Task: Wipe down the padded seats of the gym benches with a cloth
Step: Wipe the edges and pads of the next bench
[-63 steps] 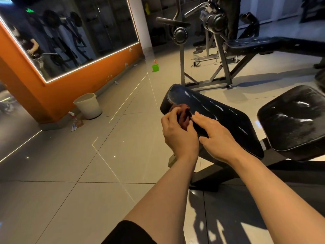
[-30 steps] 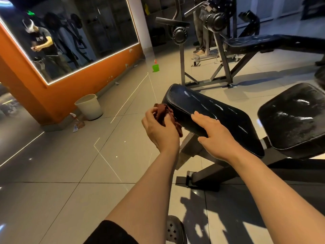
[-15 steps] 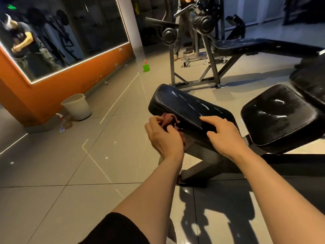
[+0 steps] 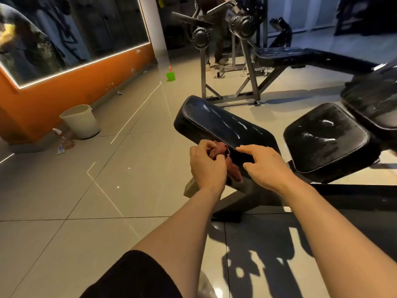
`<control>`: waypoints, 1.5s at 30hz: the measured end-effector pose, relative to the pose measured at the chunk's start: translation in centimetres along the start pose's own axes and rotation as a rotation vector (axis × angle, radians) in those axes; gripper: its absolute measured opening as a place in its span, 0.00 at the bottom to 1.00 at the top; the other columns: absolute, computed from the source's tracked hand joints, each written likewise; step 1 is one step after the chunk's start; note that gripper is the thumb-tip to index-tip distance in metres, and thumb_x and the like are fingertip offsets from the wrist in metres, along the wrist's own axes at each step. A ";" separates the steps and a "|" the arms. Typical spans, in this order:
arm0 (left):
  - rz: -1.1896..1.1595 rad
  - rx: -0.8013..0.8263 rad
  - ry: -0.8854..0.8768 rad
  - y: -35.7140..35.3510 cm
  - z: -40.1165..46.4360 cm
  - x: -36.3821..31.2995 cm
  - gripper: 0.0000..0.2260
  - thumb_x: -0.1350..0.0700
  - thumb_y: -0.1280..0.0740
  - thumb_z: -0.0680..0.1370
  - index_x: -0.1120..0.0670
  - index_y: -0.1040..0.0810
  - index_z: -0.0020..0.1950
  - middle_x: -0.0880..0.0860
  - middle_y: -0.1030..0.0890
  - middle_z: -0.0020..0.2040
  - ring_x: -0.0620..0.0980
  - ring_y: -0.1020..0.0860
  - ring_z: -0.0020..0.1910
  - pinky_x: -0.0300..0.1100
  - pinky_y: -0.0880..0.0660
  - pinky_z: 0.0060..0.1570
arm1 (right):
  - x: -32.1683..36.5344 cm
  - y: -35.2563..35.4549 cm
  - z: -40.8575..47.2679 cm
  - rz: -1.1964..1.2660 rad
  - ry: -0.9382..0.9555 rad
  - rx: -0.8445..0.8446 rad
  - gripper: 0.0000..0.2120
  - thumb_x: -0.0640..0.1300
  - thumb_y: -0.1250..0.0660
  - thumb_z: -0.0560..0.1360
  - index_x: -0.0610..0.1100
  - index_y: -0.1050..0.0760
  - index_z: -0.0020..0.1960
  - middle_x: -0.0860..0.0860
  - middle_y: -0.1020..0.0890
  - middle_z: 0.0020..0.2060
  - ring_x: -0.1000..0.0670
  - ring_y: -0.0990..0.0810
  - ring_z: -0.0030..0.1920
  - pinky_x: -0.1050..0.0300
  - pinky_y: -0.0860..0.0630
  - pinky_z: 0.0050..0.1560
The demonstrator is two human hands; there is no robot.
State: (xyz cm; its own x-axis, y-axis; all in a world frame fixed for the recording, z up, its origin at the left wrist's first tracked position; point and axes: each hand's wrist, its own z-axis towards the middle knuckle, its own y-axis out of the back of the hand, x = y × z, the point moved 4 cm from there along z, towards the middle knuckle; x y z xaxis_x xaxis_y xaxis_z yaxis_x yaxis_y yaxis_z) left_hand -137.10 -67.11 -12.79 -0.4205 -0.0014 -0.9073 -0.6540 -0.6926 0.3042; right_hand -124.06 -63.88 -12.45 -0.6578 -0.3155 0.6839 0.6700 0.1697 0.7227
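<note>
Pale bucket (image 4: 80, 121) by orange wall, contents hidden, left hand (image 4: 207, 166) clutching bunched red cloth (image 4: 225, 157) at black bench pad (image 4: 223, 125) edge, right hand (image 4: 266, 166) fingers loosely bent, seemingly resting on pad

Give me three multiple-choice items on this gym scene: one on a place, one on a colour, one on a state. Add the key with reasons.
1. Where does the pale bucket stand?
A. on the bench
B. on the floor by the orange wall
C. under the bench

2. What colour is the cloth?
A. dark red
B. white
C. blue

3. What is the left hand doing?
A. hanging idle
B. pressing flat on the floor
C. gripping the cloth at the near pad

Key: 1 B, it sits on tiles beside the wall; 2 A, reddish fabric shows between the fingers; 3 C, fingers curl round the bunched cloth.
</note>
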 end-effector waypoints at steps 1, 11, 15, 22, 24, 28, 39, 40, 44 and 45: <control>-0.018 -0.074 0.022 0.7 0.5 -0.1 0.08 0.64 0.35 0.76 0.52 0.27 0.49 0.49 0.31 0.51 0.44 0.27 0.44 0.28 0.27 0.43 | 0.4 0.1 0.1 0.000 0.017 -0.027 0.24 0.38 0.38 0.79 0.51 0.33 0.73 0.51 0.27 0.69 0.47 0.33 0.71 0.43 0.38 0.74; -0.306 -0.137 0.175 3.1 3.4 0.4 0.14 0.62 0.32 0.76 0.47 0.35 0.52 0.50 0.26 0.54 0.48 0.23 0.51 0.34 0.23 0.45 | 5.6 -2.8 2.0 -0.094 0.278 -0.059 0.29 0.37 0.37 0.78 0.53 0.39 0.76 0.56 0.39 0.76 0.54 0.44 0.76 0.51 0.54 0.76; -0.230 -0.096 0.157 3.0 3.7 1.1 0.20 0.64 0.32 0.76 0.43 0.36 0.57 0.50 0.25 0.58 0.49 0.22 0.55 0.44 0.20 0.53 | 6.1 -2.0 2.5 -0.097 0.259 -0.067 0.26 0.38 0.36 0.78 0.52 0.35 0.74 0.55 0.34 0.74 0.53 0.40 0.75 0.46 0.47 0.77; -0.419 -0.602 0.287 6.6 7.3 0.4 0.15 0.62 0.35 0.79 0.51 0.32 0.63 0.51 0.28 0.60 0.46 0.28 0.56 0.41 0.24 0.53 | 6.6 -0.9 3.4 -0.145 0.244 -0.012 0.24 0.41 0.34 0.78 0.53 0.33 0.73 0.56 0.32 0.72 0.53 0.36 0.73 0.44 0.44 0.76; -0.355 -0.499 0.272 5.2 7.1 0.4 0.10 0.60 0.32 0.78 0.51 0.30 0.55 0.50 0.25 0.54 0.49 0.23 0.54 0.37 0.24 0.48 | 6.4 -1.1 3.5 -0.147 0.244 -0.024 0.24 0.41 0.34 0.78 0.53 0.32 0.72 0.57 0.32 0.72 0.53 0.35 0.72 0.44 0.43 0.76; -0.107 -0.420 0.210 3.9 6.3 0.6 0.09 0.57 0.31 0.77 0.49 0.26 0.55 0.49 0.22 0.53 0.47 0.24 0.50 0.41 0.24 0.48 | 6.1 -1.5 3.7 -0.172 0.265 -0.025 0.23 0.40 0.34 0.78 0.52 0.30 0.71 0.57 0.33 0.73 0.53 0.37 0.73 0.44 0.43 0.76; 0.131 -0.139 -0.177 3.6 3.7 -0.9 0.12 0.59 0.29 0.73 0.49 0.27 0.53 0.48 0.22 0.48 0.46 0.24 0.45 0.39 0.25 0.42 | 5.0 -1.5 3.1 -0.130 0.323 -0.005 0.20 0.40 0.34 0.78 0.50 0.28 0.69 0.57 0.33 0.72 0.56 0.39 0.73 0.47 0.54 0.78; 0.064 -0.210 -0.132 4.2 4.1 -0.9 0.12 0.59 0.29 0.74 0.49 0.28 0.53 0.48 0.22 0.49 0.46 0.24 0.46 0.39 0.25 0.43 | 4.5 -1.4 2.8 -0.094 0.325 -0.007 0.20 0.40 0.34 0.78 0.50 0.28 0.69 0.58 0.34 0.72 0.58 0.41 0.73 0.49 0.56 0.77; -0.122 -0.430 0.056 5.6 5.7 -0.9 0.15 0.59 0.31 0.77 0.52 0.28 0.63 0.52 0.23 0.59 0.47 0.25 0.56 0.40 0.25 0.56 | 3.2 -1.5 2.2 -0.065 0.301 -0.007 0.20 0.39 0.34 0.78 0.51 0.28 0.68 0.59 0.35 0.73 0.55 0.41 0.75 0.52 0.57 0.76; -0.102 -0.387 0.059 5.2 5.7 -0.9 0.16 0.60 0.31 0.77 0.52 0.27 0.64 0.53 0.23 0.60 0.48 0.25 0.58 0.41 0.26 0.58 | 3.1 -1.5 2.2 -0.072 0.292 0.004 0.20 0.40 0.34 0.78 0.51 0.28 0.68 0.60 0.36 0.73 0.54 0.41 0.75 0.52 0.57 0.76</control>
State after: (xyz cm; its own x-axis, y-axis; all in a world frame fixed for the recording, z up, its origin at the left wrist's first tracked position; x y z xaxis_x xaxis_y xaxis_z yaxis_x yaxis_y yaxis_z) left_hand -143.75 -66.58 -8.70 -0.3211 0.0478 -0.9458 -0.4011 -0.9116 0.0901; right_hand -127.90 -63.08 -11.18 -0.5764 -0.5822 0.5734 0.6231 0.1409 0.7693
